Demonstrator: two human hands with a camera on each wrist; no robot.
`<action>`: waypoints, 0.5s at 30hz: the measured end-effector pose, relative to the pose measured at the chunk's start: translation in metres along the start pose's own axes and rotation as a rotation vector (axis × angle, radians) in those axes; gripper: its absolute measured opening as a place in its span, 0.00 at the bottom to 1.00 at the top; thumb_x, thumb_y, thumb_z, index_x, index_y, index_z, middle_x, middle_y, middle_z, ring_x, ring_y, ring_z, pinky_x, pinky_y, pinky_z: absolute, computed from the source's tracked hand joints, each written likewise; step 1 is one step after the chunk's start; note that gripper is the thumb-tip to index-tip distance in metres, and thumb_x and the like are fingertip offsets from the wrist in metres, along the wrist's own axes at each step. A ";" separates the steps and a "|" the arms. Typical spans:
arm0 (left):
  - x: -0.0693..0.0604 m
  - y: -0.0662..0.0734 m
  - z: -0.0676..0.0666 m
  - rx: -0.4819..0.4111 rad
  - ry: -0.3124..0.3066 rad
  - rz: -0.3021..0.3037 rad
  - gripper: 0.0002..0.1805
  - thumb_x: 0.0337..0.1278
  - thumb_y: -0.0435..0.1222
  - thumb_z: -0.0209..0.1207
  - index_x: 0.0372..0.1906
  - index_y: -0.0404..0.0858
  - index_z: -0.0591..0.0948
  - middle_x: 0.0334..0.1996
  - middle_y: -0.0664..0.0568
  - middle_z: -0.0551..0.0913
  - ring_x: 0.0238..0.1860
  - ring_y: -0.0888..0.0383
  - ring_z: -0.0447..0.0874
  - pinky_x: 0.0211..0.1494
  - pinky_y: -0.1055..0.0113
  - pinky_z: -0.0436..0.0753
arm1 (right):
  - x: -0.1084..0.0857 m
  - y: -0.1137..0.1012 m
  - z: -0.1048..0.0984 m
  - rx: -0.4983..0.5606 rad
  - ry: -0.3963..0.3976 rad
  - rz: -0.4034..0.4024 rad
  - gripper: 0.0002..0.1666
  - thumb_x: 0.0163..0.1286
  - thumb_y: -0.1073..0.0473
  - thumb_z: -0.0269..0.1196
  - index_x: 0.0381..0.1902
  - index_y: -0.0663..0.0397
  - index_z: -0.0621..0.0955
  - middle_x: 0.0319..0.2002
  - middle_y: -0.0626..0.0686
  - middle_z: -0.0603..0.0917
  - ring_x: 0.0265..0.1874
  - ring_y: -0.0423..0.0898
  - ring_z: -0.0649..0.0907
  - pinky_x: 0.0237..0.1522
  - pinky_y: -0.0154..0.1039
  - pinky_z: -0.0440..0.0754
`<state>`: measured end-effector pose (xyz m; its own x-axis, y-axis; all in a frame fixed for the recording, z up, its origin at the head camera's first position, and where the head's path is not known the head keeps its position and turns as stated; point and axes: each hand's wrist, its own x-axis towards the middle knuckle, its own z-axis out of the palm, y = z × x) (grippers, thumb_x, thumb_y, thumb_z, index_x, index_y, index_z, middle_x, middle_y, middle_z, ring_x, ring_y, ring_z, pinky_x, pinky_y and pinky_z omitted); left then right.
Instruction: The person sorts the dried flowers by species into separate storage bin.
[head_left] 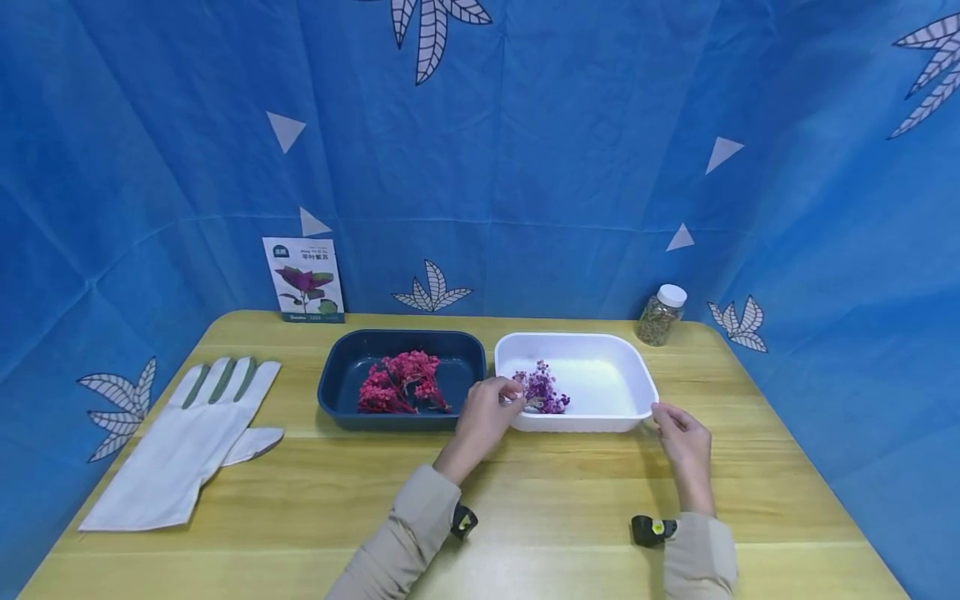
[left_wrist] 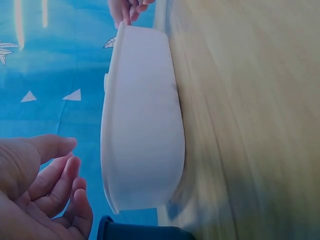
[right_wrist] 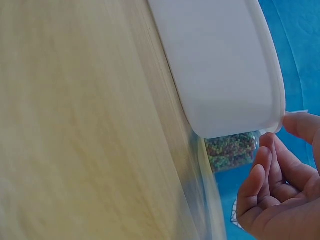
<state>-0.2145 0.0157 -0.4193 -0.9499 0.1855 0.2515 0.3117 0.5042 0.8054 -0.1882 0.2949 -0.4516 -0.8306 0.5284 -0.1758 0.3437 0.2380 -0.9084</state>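
Observation:
A white tray stands on the table, with a bunch of small purple dried flowers at its left front. My left hand hovers over the tray's left front corner beside the flower stems. Its fingers are loosely bent, and a gap shows between thumb and fingertips in the left wrist view, with nothing seen between them. At the right front corner, my right hand pinches the tray's rim between thumb and forefinger. Left of the white tray, a dark blue tray holds pinkish-red dried flowers.
A white glove with green finger stripes lies at the table's left. Behind it, a seed packet with a purple-leaf picture leans on the blue curtain. A white-lidded jar stands at the back right.

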 end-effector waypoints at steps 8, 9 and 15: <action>-0.023 -0.009 -0.012 0.047 0.040 0.025 0.07 0.52 0.32 0.65 0.36 0.34 0.84 0.31 0.49 0.84 0.36 0.53 0.78 0.43 0.61 0.76 | 0.000 0.000 0.000 -0.003 -0.005 -0.001 0.34 0.69 0.41 0.54 0.61 0.62 0.73 0.59 0.61 0.74 0.49 0.47 0.75 0.38 0.21 0.73; -0.026 -0.011 -0.014 0.050 0.042 0.021 0.07 0.52 0.32 0.65 0.37 0.35 0.84 0.31 0.49 0.84 0.37 0.53 0.78 0.44 0.61 0.76 | 0.000 0.001 0.000 -0.002 -0.005 -0.002 0.34 0.69 0.41 0.54 0.61 0.62 0.73 0.59 0.61 0.74 0.49 0.47 0.75 0.37 0.20 0.72; -0.042 -0.021 -0.029 0.046 0.058 0.000 0.07 0.54 0.33 0.64 0.38 0.35 0.84 0.32 0.50 0.84 0.38 0.53 0.79 0.46 0.59 0.76 | 0.001 0.001 0.000 -0.011 0.015 -0.012 0.32 0.70 0.43 0.53 0.60 0.62 0.74 0.57 0.61 0.76 0.47 0.46 0.76 0.37 0.22 0.73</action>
<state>-0.1817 -0.0271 -0.4312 -0.9493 0.1367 0.2830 0.3108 0.5428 0.7802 -0.1882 0.2957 -0.4524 -0.8281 0.5374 -0.1596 0.3390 0.2533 -0.9061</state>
